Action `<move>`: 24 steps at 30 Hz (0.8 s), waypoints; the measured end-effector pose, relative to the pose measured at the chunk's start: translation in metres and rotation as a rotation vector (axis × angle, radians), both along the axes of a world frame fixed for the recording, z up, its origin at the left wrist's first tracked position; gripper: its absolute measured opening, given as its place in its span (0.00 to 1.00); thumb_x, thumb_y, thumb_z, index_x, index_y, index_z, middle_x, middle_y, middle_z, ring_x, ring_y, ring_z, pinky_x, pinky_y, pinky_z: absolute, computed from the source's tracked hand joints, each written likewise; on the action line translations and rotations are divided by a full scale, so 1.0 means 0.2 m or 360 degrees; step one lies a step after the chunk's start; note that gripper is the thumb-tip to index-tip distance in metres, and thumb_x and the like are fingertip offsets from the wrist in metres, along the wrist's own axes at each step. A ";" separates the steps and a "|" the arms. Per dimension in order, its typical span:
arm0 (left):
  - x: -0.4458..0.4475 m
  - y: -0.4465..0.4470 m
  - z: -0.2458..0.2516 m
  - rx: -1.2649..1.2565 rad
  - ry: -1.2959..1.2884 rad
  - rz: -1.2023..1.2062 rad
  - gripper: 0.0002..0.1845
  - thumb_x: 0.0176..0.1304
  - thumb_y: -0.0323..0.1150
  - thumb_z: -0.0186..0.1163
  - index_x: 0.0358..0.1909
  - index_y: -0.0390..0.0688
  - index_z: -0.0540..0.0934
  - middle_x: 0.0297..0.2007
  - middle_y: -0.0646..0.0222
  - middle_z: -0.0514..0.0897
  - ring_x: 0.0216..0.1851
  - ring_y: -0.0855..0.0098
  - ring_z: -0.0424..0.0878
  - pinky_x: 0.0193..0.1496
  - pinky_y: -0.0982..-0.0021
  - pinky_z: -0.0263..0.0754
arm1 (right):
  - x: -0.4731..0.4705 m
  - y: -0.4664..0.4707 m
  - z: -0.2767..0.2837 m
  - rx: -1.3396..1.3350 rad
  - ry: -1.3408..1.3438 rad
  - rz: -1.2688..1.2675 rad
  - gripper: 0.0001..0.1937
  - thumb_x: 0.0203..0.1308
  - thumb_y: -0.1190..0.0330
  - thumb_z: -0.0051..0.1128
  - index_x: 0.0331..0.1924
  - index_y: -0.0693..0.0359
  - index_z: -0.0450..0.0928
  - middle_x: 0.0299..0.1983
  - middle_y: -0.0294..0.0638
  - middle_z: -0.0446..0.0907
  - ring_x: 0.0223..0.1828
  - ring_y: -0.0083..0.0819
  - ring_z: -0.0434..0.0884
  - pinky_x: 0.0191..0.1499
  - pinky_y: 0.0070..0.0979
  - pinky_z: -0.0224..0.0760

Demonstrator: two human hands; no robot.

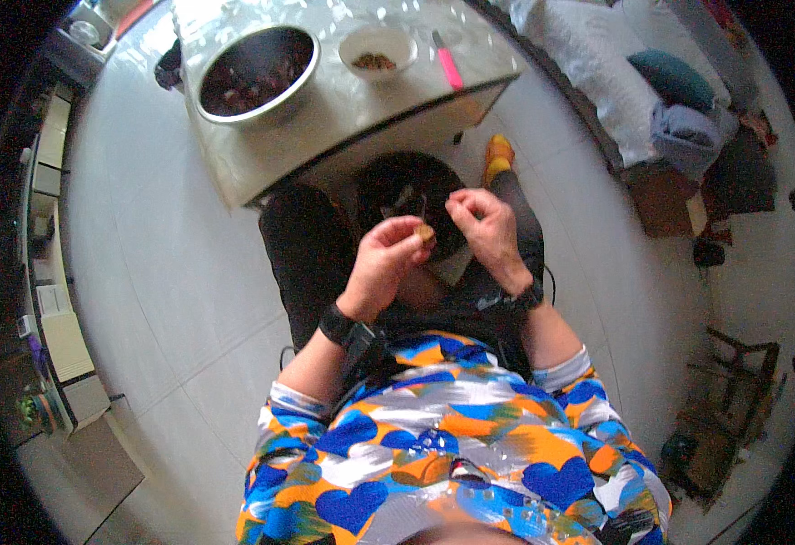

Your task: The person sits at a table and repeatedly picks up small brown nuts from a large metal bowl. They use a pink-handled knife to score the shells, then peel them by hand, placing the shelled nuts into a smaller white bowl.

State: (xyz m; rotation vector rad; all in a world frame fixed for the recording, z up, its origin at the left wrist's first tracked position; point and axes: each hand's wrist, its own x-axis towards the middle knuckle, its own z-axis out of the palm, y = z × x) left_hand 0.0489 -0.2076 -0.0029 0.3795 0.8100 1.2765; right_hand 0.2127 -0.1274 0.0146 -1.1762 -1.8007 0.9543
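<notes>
My left hand (391, 255) pinches a small yellow-brown piece (425, 235) between thumb and fingertips. To its right, my right hand (485, 221) is raised with thumb and forefinger together; whether something tiny is between them cannot be told. Below both hands is a dark round container (377, 178) with pale scraps inside. On the table (316, 146) beyond, a metal bowl (293, 97) holds dark reddish pieces. Beside it a white bowl (397, 42) contains a little brownish food, and a knife with a pink handle (448, 67) lies to the right.
The table's near edge runs just beyond the dark container. A bed (575, 75) with a dark green cushion (673, 78) stands at the upper right. A wooden chair (745, 381) is at the lower right, and cabinets (67, 340) line the left.
</notes>
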 end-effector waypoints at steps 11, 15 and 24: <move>-0.11 0.18 0.06 0.0034 0.0188 -0.0079 0.12 0.58 0.31 0.61 0.43 0.40 0.76 0.37 0.69 0.82 0.37 0.78 0.79 0.37 0.80 0.75 | -0.09 -0.01 0.13 0.0044 -0.0123 0.0532 0.22 0.47 0.79 0.51 0.51 0.61 0.74 0.49 0.52 0.75 0.51 0.46 0.75 0.56 0.31 0.67; -0.17 0.28 0.09 0.0065 0.0272 -0.0198 0.11 0.59 0.31 0.60 0.42 0.38 0.76 0.35 0.70 0.81 0.34 0.78 0.79 0.36 0.79 0.75 | -0.20 0.05 0.19 0.0233 -0.0224 0.0489 0.14 0.48 0.78 0.56 0.42 0.65 0.77 0.38 0.48 0.79 0.41 0.43 0.79 0.45 0.30 0.72; -0.41 0.54 0.03 0.0185 0.0287 -0.0227 0.11 0.59 0.33 0.60 0.40 0.38 0.76 0.33 0.68 0.81 0.33 0.77 0.79 0.36 0.78 0.75 | -0.41 0.31 0.35 0.0170 -0.0404 0.0338 0.07 0.51 0.71 0.59 0.33 0.65 0.77 0.29 0.45 0.79 0.30 0.36 0.79 0.33 0.28 0.71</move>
